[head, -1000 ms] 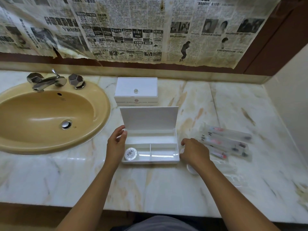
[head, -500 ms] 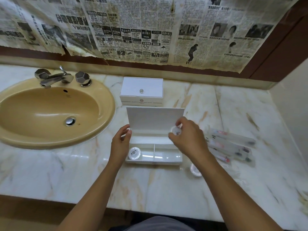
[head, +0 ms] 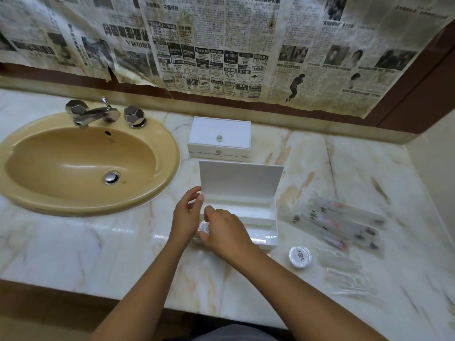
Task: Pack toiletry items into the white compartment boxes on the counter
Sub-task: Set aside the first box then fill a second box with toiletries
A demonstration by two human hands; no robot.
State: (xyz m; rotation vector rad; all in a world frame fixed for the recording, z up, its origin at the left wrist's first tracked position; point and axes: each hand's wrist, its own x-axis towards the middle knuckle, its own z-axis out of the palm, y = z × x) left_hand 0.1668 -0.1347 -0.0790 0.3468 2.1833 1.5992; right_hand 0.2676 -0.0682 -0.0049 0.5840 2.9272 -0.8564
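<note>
Right hand (head: 222, 232): over the front left compartment of the open box, fingers curled down onto a small round packet (head: 204, 227), pinching it at the compartment.
Left hand (head: 186, 215): at the box's left wall, fingers loosely curved with the thumb near the lid's lower corner; whether it actually grips the wall cannot be told.
Open box (head: 263, 217): white, on the marble counter (head: 123, 247) just in front of the person; lid (head: 240, 180) stands upright at the back; right front compartment shows only a glossy floor.
Loose round packet (head: 300, 257): white with a dark crest, on the counter just right of the box's front corner.
Clear sachets (head: 344, 271): near that packet, flat on the counter, contents too blurred to tell.
Wrapped toothbrush kits (head: 344, 222): several long clear sleeves, right of the box, overlapping.
Closed box (head: 219, 139): white, clear knob on top, directly behind the open one.
Sink (head: 81, 161): tan oval basin, far left, with chrome tap (head: 94, 114).
Wall: yellowed newspaper sheets (head: 221, 50).
</note>
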